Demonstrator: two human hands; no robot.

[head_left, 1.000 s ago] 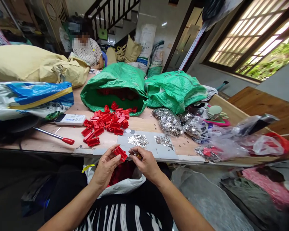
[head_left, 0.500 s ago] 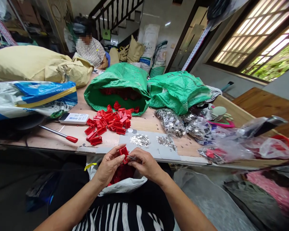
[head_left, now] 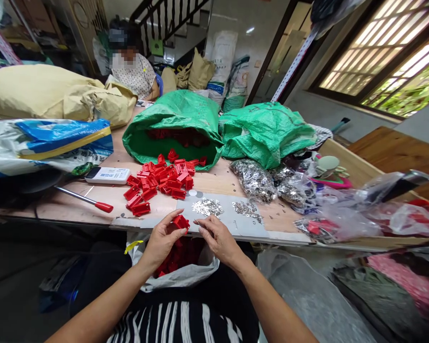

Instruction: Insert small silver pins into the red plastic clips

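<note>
The red blocks (head_left: 164, 180) look like smooth, glossy plastic, the little flakes (head_left: 207, 207) shiny metal, the green sack (head_left: 178, 107) crinkled plastic with a slight sheen, the tabletop (head_left: 216, 181) smooth wood, the tan bag (head_left: 39, 93) matt and paper-like, and the striped top (head_left: 178, 317) cloth.

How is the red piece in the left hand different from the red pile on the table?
The red piece is just one, while the red pile has many jumbled together.
The red piece is held up by the left hand, while the red pile lies on the table, in front of the open green sack, with neither of the hands touching it.
Both are the same bright red.
</note>
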